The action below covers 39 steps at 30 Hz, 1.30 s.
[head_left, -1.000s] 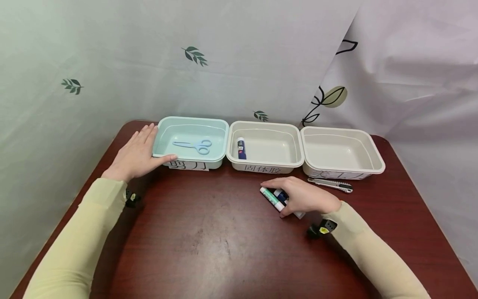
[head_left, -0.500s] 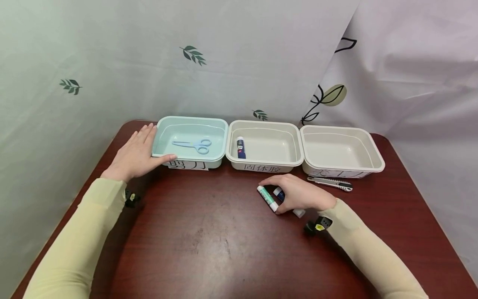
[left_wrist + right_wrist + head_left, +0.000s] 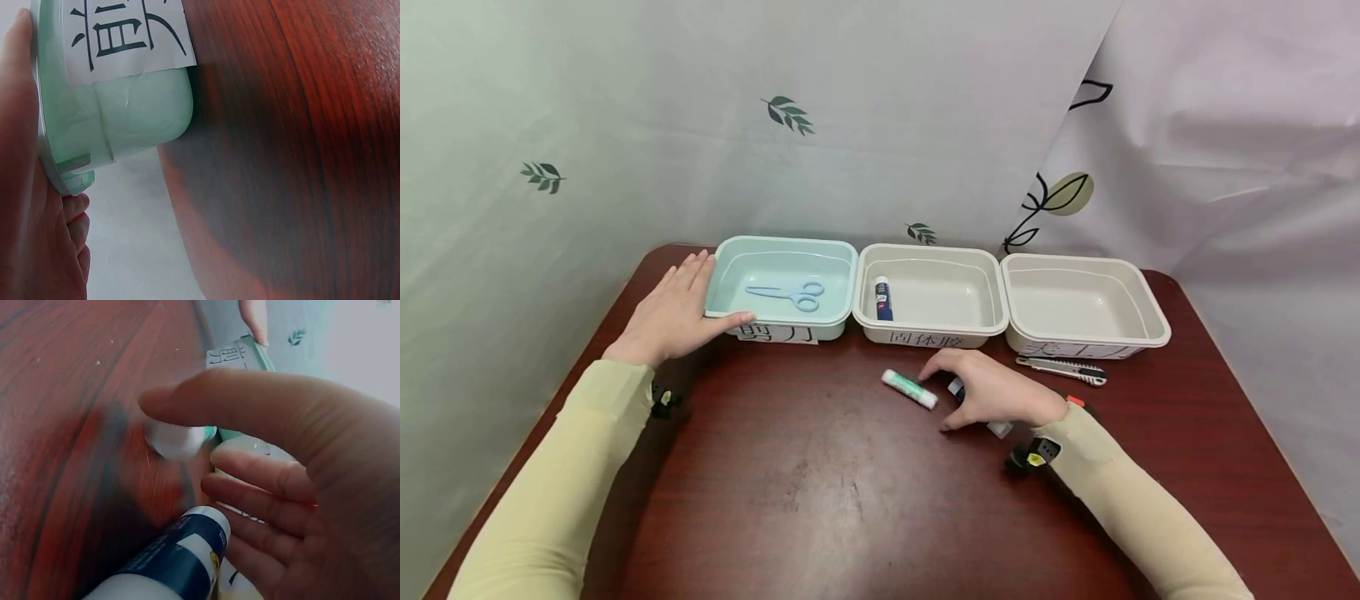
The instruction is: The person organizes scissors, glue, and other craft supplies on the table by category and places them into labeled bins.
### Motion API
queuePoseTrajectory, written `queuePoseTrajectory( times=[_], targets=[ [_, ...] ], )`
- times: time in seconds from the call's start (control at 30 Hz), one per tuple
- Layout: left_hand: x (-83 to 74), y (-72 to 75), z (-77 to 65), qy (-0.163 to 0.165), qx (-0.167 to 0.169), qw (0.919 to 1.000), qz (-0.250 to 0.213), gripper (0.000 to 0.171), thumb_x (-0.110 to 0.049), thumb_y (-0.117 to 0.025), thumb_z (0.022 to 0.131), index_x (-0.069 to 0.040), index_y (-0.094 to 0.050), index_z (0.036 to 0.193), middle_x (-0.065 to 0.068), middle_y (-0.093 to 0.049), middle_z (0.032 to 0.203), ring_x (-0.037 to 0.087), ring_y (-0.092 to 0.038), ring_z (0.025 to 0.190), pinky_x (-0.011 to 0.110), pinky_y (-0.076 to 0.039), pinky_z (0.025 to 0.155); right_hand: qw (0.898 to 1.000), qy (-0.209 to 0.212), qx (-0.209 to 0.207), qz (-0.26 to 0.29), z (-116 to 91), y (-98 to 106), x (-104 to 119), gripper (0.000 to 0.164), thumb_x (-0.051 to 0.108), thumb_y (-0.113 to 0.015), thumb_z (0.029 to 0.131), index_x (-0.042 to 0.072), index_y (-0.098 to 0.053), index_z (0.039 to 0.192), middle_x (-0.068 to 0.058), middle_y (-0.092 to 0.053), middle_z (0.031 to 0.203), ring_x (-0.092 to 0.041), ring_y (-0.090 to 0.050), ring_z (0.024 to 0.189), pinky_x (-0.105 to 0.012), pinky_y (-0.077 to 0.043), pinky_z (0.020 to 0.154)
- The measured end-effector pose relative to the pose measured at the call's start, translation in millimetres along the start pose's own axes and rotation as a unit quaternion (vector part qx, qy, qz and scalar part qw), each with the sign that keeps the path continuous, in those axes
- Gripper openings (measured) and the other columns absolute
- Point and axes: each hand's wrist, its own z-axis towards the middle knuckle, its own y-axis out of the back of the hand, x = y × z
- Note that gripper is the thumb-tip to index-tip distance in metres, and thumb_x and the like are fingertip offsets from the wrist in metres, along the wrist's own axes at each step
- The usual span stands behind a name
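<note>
My left hand (image 3: 672, 312) rests on the left rim of the light-blue bin (image 3: 786, 318), fingers straight along its side and thumb over the front edge. Over the table, my right hand (image 3: 996, 390) holds nothing; its thumb and fingers are spread apart. A green-and-white glue stick (image 3: 910, 389) lies just left of the right fingertips, apart from them. Beneath that hand is a navy-and-white glue stick (image 3: 181, 556), mostly hidden in the head view but close to the fingers in the right wrist view.
Blue scissors (image 3: 786, 292) lie in the light-blue bin. The middle beige bin (image 3: 932, 330) contains another navy glue stick (image 3: 883, 298). At right stands a second beige bin (image 3: 1086, 337), with a utility knife (image 3: 1062, 370) in front of it. Something red (image 3: 1076, 401) shows by the right wrist.
The green glue stick has moved left, out from between my right thumb and fingers, and turned flatter. My right hand has shifted slightly left. The left hand stays on the bin.
</note>
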Motion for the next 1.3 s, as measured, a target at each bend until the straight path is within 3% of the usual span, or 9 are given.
queuePoseTrajectory(
  times=[0.2,0.37,0.5,0.73,1.07,1.3],
  targets=[
    [0.0,-0.3,-0.3,0.002,0.002,1.0000,0.000,0.116,-0.074,-0.055,0.090,0.007,-0.010,0.160,0.030,-0.015,0.163,0.043,-0.010,0.152,0.051,-0.004,0.124,1.000,0.013,-0.023,0.017,9,-3,6,0.074,0.024,-0.096,0.066,0.012,-0.060,0.130,0.003,-0.062,0.121,-0.019,-0.059,0.111,-0.034,-0.048,0.094],
    [0.1,-0.2,-0.4,0.002,0.001,1.0000,0.001,0.116,-0.075,-0.055,0.090,0.007,-0.011,0.160,0.030,-0.015,0.163,0.043,-0.010,0.152,0.051,-0.004,0.124,0.999,0.009,-0.048,-0.023,24,-4,14,0.068,0.024,-0.092,0.075,0.007,-0.062,0.134,-0.003,-0.064,0.126,-0.018,-0.058,0.117,-0.036,-0.046,0.103],
    [0.5,-0.6,-0.4,0.003,0.002,1.0000,0.001,0.116,-0.075,-0.054,0.090,0.007,-0.010,0.160,0.030,-0.014,0.164,0.043,-0.010,0.152,0.051,-0.004,0.124,0.997,0.000,-0.060,-0.057,34,-6,19,0.050,0.014,-0.086,0.082,0.004,-0.067,0.127,-0.005,-0.067,0.117,-0.019,-0.062,0.108,-0.038,-0.050,0.098],
    [0.9,-0.7,-0.1,0.001,0.001,1.0000,0.003,0.116,-0.075,-0.055,0.090,0.007,-0.010,0.160,0.030,-0.014,0.164,0.043,-0.009,0.152,0.051,-0.005,0.124,0.995,0.003,-0.072,-0.067,40,-12,19,0.024,0.004,-0.079,0.085,0.009,-0.077,0.109,0.001,-0.072,0.101,-0.017,-0.066,0.094,-0.036,-0.054,0.085],
    [-0.4,0.1,-0.3,0.001,0.001,1.0000,0.000,0.116,-0.075,-0.054,0.090,0.008,-0.011,0.160,0.030,-0.014,0.164,0.043,-0.010,0.152,0.051,-0.005,0.124,0.996,0.024,-0.059,-0.067,39,-16,18,0.020,0.005,-0.080,0.081,0.011,-0.080,0.100,0.005,-0.073,0.093,-0.014,-0.066,0.084,-0.035,-0.053,0.077],
    [-0.1,0.6,-0.4,0.001,0.002,1.0000,0.001,0.117,-0.075,-0.055,0.090,0.008,-0.010,0.160,0.030,-0.014,0.164,0.043,-0.010,0.152,0.050,-0.003,0.124,0.996,0.021,-0.074,-0.054,34,-9,23,0.020,0.007,-0.079,0.084,0.012,-0.080,0.104,0.004,-0.073,0.099,-0.013,-0.066,0.090,-0.036,-0.054,0.082]
  ],
)
